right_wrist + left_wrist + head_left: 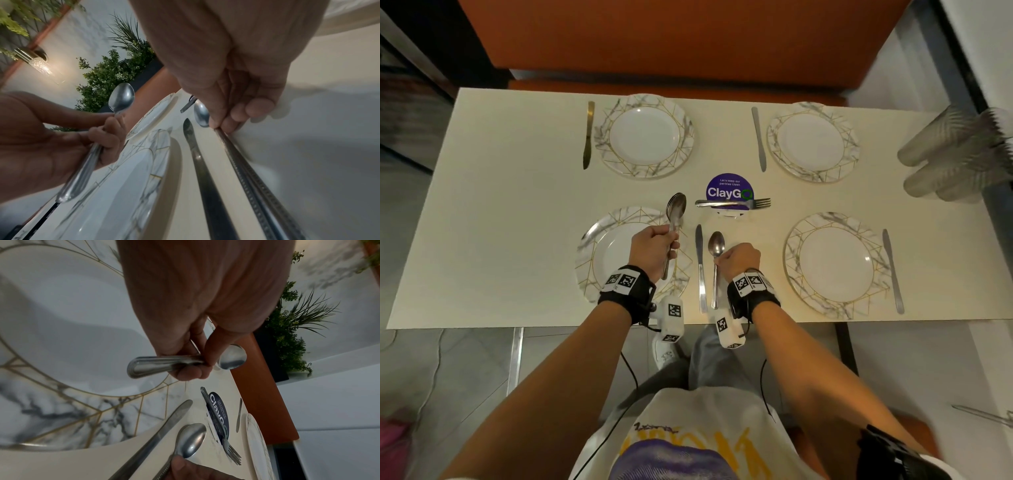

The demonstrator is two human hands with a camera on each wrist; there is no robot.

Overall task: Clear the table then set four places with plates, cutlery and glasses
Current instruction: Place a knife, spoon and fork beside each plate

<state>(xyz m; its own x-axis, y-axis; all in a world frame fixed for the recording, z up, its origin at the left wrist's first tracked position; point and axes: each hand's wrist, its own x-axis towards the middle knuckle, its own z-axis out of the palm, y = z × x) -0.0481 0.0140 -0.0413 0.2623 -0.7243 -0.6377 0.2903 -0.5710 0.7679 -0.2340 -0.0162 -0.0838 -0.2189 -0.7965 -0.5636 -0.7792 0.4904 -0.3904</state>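
On the cream table [517, 222], the far-left marbled plate [643, 135] has a gold-toned knife [588, 135] just beside its left edge. Nearer, the left hand [652, 248] hovers above the near-left plate [599, 253], fingers and thumb curled round a bunch of spoons [675, 210] (it looks like more than one, though the stacked bowls are hard to separate). A table knife [700, 270] lies just right of that plate, and beside it the right hand [739, 260] pinches the neck of a single spoon [716, 245] lying on the table. Forks [732, 203] rest across a purple ClayGo sign [728, 188]. Two plates to the right each have a knife alongside; stacked clear cups [948, 154] lie at the table's right end.
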